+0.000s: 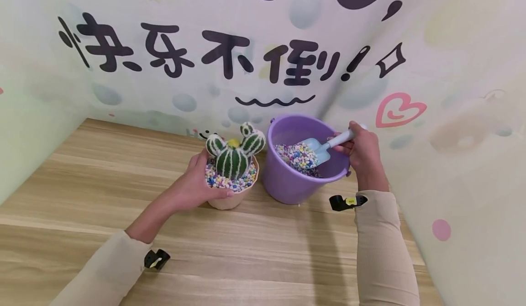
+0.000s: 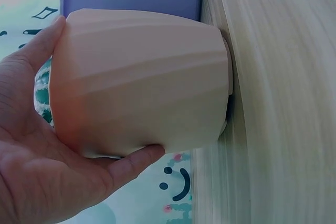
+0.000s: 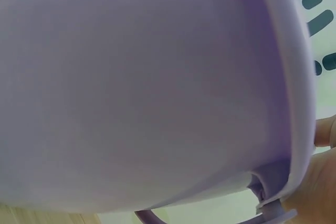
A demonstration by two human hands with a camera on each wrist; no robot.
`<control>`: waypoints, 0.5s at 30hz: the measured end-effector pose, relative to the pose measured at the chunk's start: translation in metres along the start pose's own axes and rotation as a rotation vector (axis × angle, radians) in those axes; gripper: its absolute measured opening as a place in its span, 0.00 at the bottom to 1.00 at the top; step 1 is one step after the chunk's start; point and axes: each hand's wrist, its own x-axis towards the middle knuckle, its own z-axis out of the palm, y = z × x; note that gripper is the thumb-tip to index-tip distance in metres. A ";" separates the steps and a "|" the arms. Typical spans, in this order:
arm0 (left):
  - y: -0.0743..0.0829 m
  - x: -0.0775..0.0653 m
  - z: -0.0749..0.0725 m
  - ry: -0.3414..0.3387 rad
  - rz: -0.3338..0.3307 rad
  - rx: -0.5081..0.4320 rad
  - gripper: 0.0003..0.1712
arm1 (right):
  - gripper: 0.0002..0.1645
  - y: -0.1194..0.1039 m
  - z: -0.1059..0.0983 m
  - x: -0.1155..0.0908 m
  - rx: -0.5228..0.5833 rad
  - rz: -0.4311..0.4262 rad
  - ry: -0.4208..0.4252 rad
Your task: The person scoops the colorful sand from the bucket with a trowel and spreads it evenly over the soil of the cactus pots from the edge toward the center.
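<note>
My left hand [image 1: 191,185] grips a pale pink flowerpot [image 1: 228,202] standing on the wooden table, thumb along the near side. In the left wrist view, fingers and thumb reach around the ribbed pot [image 2: 142,82] near its rim. A green cactus [image 1: 232,163] with a yellow top rises from colourful pebbles in the pot. My right hand [image 1: 365,153] holds a light blue trowel [image 1: 322,153] by its pale handle, over the mouth of a purple bucket [image 1: 283,185]. Colourful pebbles [image 1: 304,155] heap on the blade. The bucket wall [image 3: 147,87] hides most of that hand in the right wrist view.
Right behind the table [image 1: 255,255] is a printed wall [image 1: 164,91] with large dark characters, and another wall [image 1: 464,182] borders its right side. The bucket stands just right of the pot. Its handle [image 3: 149,216] hangs at the side in the right wrist view.
</note>
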 end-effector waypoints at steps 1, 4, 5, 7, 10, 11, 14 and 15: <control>0.000 0.000 -0.001 -0.005 -0.001 0.001 0.73 | 0.16 0.000 0.000 0.000 -0.002 0.000 0.008; -0.001 0.002 -0.003 -0.024 -0.006 0.002 0.73 | 0.17 0.000 -0.001 0.000 0.000 0.003 0.027; -0.002 0.003 -0.004 -0.030 -0.008 0.004 0.73 | 0.18 0.000 -0.002 0.000 0.005 0.004 0.029; -0.003 0.004 -0.006 -0.044 -0.006 0.012 0.73 | 0.18 0.000 -0.003 0.000 0.039 0.004 0.028; -0.004 0.006 -0.008 -0.061 0.010 0.014 0.72 | 0.19 0.000 -0.004 -0.001 0.087 0.007 0.020; -0.004 0.006 -0.009 -0.064 0.015 0.013 0.72 | 0.19 0.000 -0.004 -0.001 0.093 0.008 0.019; -0.005 0.006 -0.010 -0.070 0.023 0.009 0.72 | 0.19 0.000 -0.005 -0.002 0.105 0.010 0.015; -0.004 0.006 -0.010 -0.069 0.022 0.008 0.72 | 0.19 0.000 -0.005 -0.003 0.109 0.010 0.014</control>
